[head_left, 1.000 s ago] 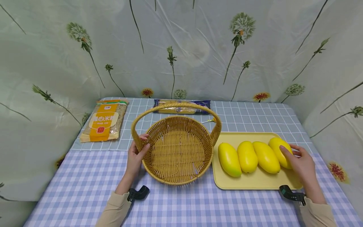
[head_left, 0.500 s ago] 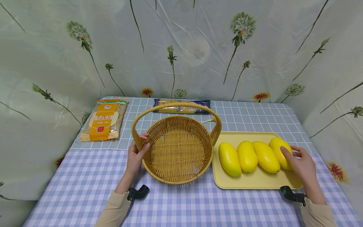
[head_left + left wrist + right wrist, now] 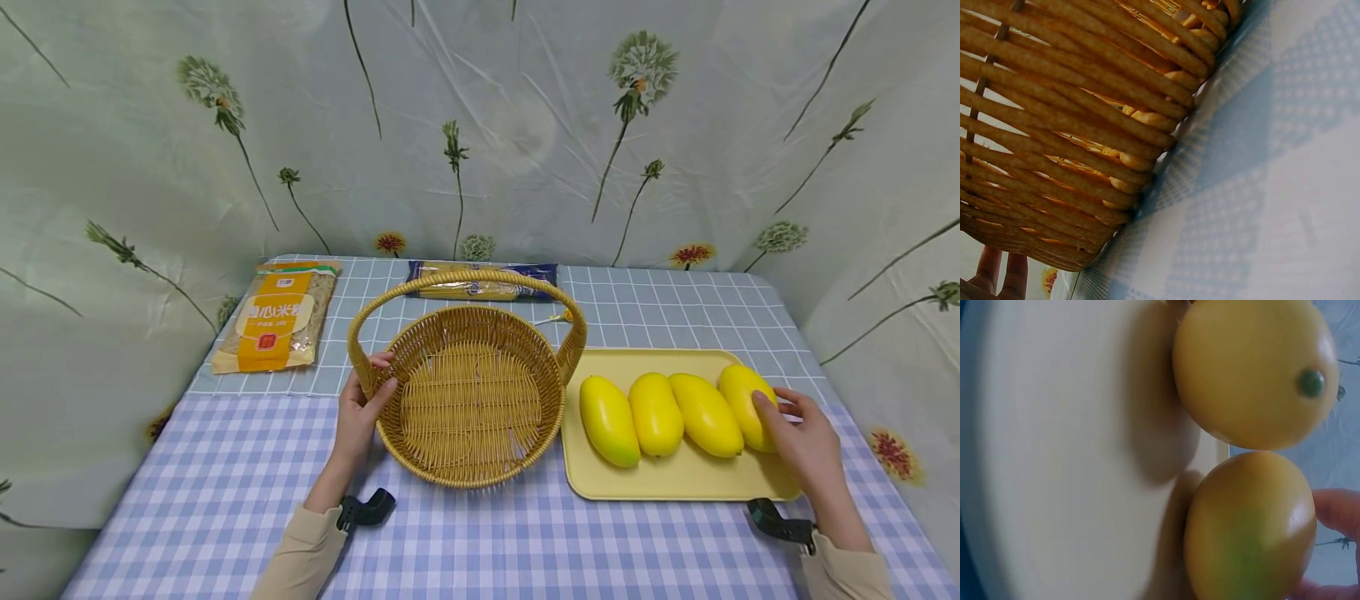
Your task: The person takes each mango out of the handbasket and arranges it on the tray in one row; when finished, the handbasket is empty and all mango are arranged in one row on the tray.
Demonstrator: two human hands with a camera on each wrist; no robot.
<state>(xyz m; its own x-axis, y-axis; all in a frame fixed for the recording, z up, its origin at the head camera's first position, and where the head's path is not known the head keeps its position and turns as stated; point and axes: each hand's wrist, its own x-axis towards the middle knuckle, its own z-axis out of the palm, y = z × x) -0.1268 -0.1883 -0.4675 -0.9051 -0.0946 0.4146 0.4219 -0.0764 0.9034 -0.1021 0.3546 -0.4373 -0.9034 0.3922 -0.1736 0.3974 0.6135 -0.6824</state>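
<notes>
A round woven basket (image 3: 476, 400) with a tall arched handle stands mid-table. My left hand (image 3: 358, 417) grips its left side at the foot of the handle, thumb over the rim. In the left wrist view, two fingers (image 3: 1014, 275) show past the basket wall (image 3: 1066, 131). To the right, a pale yellow tray (image 3: 660, 483) carries several yellow mangoes in a row. My right hand (image 3: 810, 437) holds the rightmost mango (image 3: 748, 408), thumb on its near side. The right wrist view shows this mango (image 3: 1247, 531) low over the tray, beside its neighbour (image 3: 1254, 369).
An orange-labelled food bag (image 3: 273, 321) lies at the back left. Behind the basket handle is a blue-ended pack of spaghetti (image 3: 480, 287). A flower-printed curtain (image 3: 525, 150) hangs around the back and sides of the checked tablecloth (image 3: 480, 550).
My right hand and the rightmost mango have shifted slightly to the right, away from the basket. The left hand and the basket have stayed in place.
</notes>
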